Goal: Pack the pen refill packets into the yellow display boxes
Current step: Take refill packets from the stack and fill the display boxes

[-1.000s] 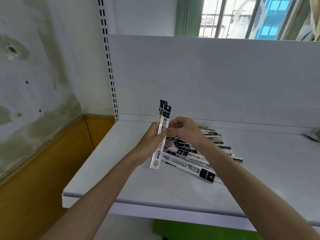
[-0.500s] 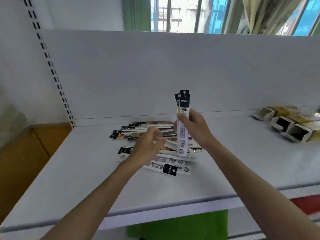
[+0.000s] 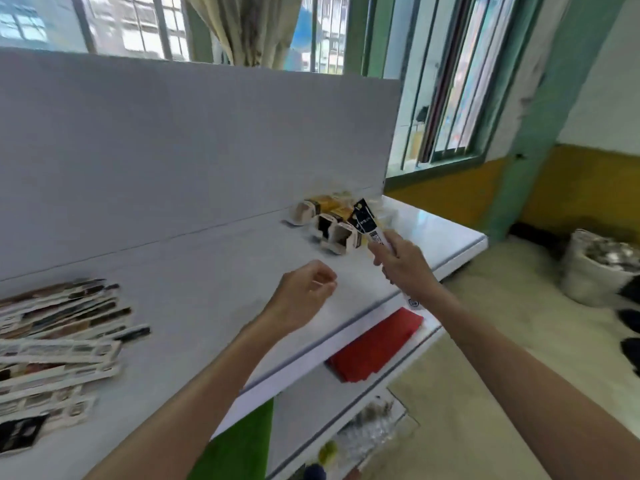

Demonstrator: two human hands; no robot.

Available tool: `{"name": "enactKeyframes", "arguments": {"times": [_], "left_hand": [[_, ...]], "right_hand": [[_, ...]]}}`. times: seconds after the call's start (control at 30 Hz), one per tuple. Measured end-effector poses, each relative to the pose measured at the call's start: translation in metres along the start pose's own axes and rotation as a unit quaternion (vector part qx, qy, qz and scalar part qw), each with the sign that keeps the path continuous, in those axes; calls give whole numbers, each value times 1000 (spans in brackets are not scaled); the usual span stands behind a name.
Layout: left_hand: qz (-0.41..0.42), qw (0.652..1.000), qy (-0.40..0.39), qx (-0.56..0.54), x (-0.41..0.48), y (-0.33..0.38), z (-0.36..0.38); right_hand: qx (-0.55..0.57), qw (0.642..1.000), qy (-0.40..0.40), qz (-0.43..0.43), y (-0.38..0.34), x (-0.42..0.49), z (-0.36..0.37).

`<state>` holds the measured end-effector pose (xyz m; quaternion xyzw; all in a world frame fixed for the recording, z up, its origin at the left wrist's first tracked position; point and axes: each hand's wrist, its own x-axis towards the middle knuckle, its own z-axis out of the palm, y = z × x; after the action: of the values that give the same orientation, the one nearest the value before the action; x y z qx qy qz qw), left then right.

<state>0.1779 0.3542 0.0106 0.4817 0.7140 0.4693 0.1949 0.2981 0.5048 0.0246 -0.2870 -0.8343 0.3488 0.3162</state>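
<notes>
The right hand (image 3: 398,261) grips one refill packet (image 3: 367,223) around its middle, fingers curled round it; the packet's dark header end sticks up and away past the knuckles, and its pale lower end shows below the wrist, so its long axis runs slantwise from near the shelf's front edge up toward the back panel. The header end hangs just beside the yellow display boxes (image 3: 341,237); whether it touches one I cannot tell, as the picture is blurred there. The boxes lie on their sides at the far right of the white shelf (image 3: 194,271), near the back panel, their open mouths turned toward the person and somewhat leftward. That is the relation the next move seems to hinge on: the packet's tip sits to the right of the nearest mouth, so it would likely need swinging left and lining up with the box's length before it can slide in. The left hand (image 3: 304,289) hovers over the shelf, fingers loosely curled on nothing, farther from the boxes than the right; it could steady a box. The pile of packets (image 3: 62,341) lies well apart at the left.
</notes>
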Motion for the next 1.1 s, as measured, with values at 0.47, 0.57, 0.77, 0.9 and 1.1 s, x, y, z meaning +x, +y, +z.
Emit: {"name": "enactKeyframes", "arguments": {"times": [0.47, 0.57, 0.77, 0.9, 1.1], "left_hand": [[59, 997, -58, 5, 126, 67, 212], [63, 996, -68, 13, 146, 73, 226], [60, 997, -24, 46, 204, 69, 216], [38, 997, 27, 69, 243, 59, 188], [-11, 984, 156, 87, 272, 40, 135]], "right_hand": [[3, 981, 124, 151, 180, -13, -182], [-2, 979, 128, 161, 200, -5, -189], [-59, 990, 77, 106, 200, 71, -193], [-48, 998, -8, 46, 186, 149, -171], [-57, 989, -125, -50, 159, 229, -115]]}}
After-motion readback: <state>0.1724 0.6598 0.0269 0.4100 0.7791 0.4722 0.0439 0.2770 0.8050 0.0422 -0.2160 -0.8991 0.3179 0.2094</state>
